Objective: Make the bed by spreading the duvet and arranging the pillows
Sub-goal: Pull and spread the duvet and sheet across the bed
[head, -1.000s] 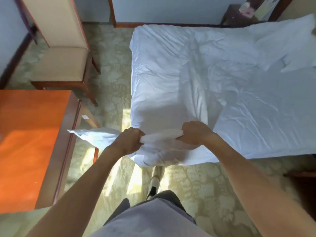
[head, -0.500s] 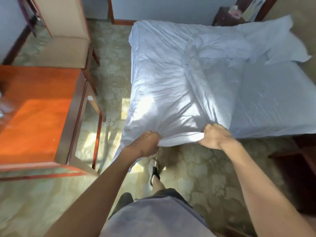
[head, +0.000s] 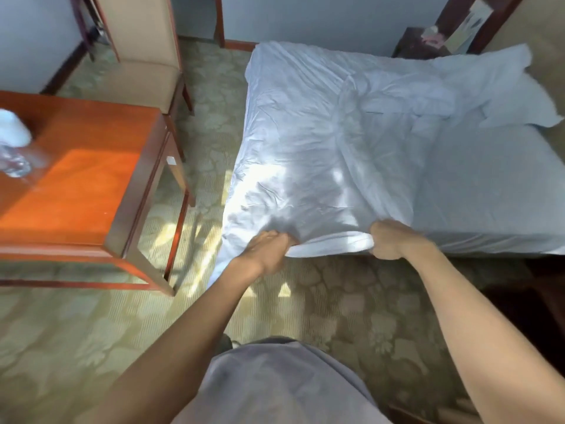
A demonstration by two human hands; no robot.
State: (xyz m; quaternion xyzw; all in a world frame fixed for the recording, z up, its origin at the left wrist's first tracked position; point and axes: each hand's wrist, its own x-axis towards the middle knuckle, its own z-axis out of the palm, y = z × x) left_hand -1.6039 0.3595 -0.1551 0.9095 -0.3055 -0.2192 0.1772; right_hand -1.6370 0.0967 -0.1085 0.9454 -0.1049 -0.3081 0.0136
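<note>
Head view takes in one bed (head: 489, 191), one white duvet (head: 321, 142), one pillow (head: 501, 90) and two bare hands. Around them stand one upholstered chair (head: 143, 56) by the far wall, one orange-brown wooden table (head: 79, 185) at the left with a clear bottle (head: 13, 163) lying near its left edge, and a dark nightstand (head: 419, 47) beyond the bed's far corner — all on patterned green carpet (head: 76, 332). The table stands close to the left side of the bed, with a strip of carpet between them. Wrinkled, the duvet covers the left part of the mattress and spills over its left side toward the floor; the right part shows bare sheet. At the near edge of the duvet, the left hand (head: 269, 250) and the right hand (head: 391, 241) each clench a bunch of its hem — the two fists apart, the hem stretched between them, just over the foot of the bed. At the far right corner the pillow lies crumpled.
</note>
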